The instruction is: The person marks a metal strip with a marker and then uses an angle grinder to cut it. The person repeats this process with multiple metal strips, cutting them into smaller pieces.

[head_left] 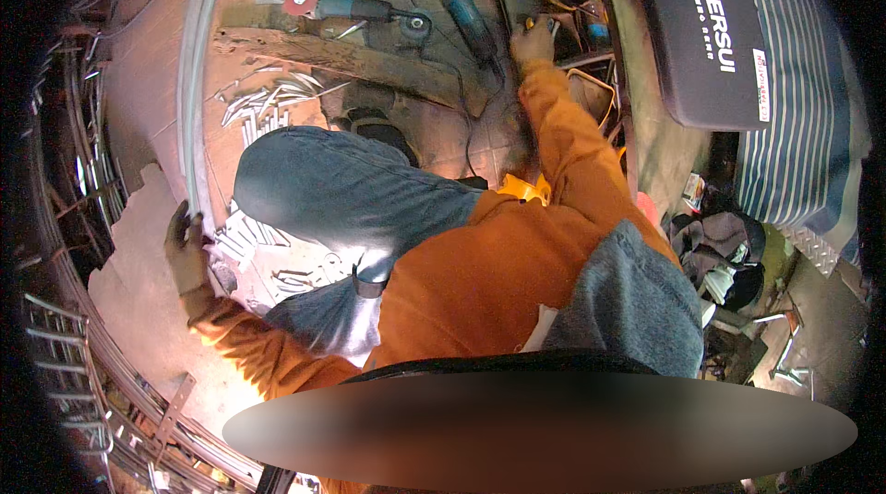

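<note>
My left hand [187,252] is at the left, its fingers apart and extended beside the lower end of a bundle of long grey metal tubes [191,78]. Whether the fingertips touch the tubes is hard to tell. Short cut metal pieces [242,237] lie on the floor just right of that hand. Stretched out to the upper right, my right hand [533,43] is closed around a small yellow-and-black object, too small to name, at the edge of an open metal rack [591,92] with tools in it. A yellow tool [526,187] is near my right forearm.
An angle grinder with a red disc [346,6] and a second blue power tool [469,18] lie ahead with loose cords. A wooden plank [351,65] crosses the floor near more cut pieces [277,102]. A black padded case [701,32] is at right; metal rods [88,162] line the left.
</note>
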### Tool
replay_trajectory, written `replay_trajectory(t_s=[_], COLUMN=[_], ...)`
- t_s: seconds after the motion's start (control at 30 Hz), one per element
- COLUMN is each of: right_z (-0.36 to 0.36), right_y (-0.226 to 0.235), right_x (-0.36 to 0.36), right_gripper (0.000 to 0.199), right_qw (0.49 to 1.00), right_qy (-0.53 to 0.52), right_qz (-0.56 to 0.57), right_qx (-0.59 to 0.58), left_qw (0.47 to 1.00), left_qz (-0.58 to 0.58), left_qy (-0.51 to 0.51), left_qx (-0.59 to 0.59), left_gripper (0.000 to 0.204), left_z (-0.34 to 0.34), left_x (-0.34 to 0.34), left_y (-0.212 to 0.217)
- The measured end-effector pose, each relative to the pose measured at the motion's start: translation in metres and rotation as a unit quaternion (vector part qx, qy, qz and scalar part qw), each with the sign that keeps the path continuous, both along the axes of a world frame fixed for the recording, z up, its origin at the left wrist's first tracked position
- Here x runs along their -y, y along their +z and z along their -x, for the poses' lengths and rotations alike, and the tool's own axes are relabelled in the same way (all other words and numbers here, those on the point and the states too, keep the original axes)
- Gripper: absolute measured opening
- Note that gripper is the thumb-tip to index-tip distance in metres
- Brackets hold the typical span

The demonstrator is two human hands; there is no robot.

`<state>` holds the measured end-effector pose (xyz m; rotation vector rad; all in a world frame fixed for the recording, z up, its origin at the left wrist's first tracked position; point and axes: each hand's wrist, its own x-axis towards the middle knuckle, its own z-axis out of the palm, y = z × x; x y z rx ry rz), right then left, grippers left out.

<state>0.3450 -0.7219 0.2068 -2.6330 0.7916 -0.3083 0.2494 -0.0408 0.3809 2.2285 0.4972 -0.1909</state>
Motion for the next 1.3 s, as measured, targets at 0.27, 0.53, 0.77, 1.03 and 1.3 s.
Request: replay_trajectory(t_s=[0.27,0.53,0.77,1.03,1.3], right_z=[-0.021,-0.045,-0.078,-0.088,-0.104], right_y=[-0.028,-0.004,0.015,0.054,0.136], right_x=[0.072,0.076,0.052,0.040,-0.050], right_gripper=[0.044,0.037,0.031,0.024,0.017], right_qw=[0.995,0.963,0.925,0.875,0.619], right_qy=[0.014,0.222,0.286,0.216,0.263], right_qz=[0.041,0.028,-0.021,-0.215,-0.619], right_qx=[-0.088,-0.152,-0.250,-0.376,-0.405], left_qw=[0.968,0.936,0.953,0.972,0.923], left_qz=[0.197,-0.241,-0.179,-0.213,-0.327], left_qy=[0.152,0.205,0.216,0.089,0.198], left_qx=[-0.030,-0.153,-0.114,-0.038,0.043], left_gripper=[0.050,0.042,0.039,0.039,0.028], left_z=[0.057,0.229,0.207,0.131,0.227], left_x=[0.101,0.160,0.144,0.156,0.150], left_y=[-0.061,0.030,0.006,-0.008,0.008])
